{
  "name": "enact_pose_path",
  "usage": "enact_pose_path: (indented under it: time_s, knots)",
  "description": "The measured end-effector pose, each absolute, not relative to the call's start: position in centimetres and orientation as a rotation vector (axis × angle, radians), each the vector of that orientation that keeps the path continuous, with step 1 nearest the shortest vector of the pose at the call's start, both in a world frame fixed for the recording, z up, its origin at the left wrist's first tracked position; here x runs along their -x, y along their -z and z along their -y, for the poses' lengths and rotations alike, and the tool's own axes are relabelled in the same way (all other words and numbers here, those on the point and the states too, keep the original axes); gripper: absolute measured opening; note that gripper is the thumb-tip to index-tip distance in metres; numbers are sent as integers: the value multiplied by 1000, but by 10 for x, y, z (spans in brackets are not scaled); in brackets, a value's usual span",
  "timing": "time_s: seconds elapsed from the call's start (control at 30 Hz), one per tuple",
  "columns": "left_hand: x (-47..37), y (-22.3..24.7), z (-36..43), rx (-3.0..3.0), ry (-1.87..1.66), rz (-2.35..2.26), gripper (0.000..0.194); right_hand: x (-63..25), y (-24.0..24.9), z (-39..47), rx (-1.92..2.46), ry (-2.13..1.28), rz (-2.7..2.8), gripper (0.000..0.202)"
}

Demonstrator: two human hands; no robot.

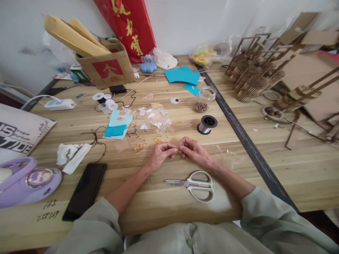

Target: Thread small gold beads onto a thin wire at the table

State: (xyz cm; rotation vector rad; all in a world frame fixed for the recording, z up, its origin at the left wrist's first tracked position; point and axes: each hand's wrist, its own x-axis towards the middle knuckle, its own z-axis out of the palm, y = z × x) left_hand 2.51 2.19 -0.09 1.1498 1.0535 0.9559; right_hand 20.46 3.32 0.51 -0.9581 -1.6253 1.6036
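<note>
My left hand (162, 154) and my right hand (193, 150) meet fingertip to fingertip over the wooden table (143, 208). Both are pinched closed around something tiny, too small to make out, with a faint gold speck between them. Just beyond them lie gold beads (138, 147) and small bags of silver pieces (158, 124). A spool of clear line (207, 125) stands beyond my right hand. Scissors with pale handles (201, 186) rest nearer my body, their blades pointing left.
At the left are a black phone (84, 192), a purple object (31, 181) and blue cards (118, 125). A glass jar (208, 94) and bead dish (201, 106) stand beyond the spool. Wooden lantern-like baskets (249, 77) fill the back right, past a dark strip (238, 137).
</note>
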Motion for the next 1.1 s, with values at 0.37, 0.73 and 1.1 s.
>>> enact_pose_path:
  time_s: [0.37,0.73,1.1]
  knots:
    - [-25,-3,-20,-1196,-919,-1042,27,-203,-6,-32,983,-1549,1661,23]
    - [-21,1,-23,-1155,-945,-992,25,-208,-13,-37,1020,-1631,1540,27]
    - [-20,2,-23,-1137,-938,-941,24,-210,-13,-39,1000,-1717,1603,30]
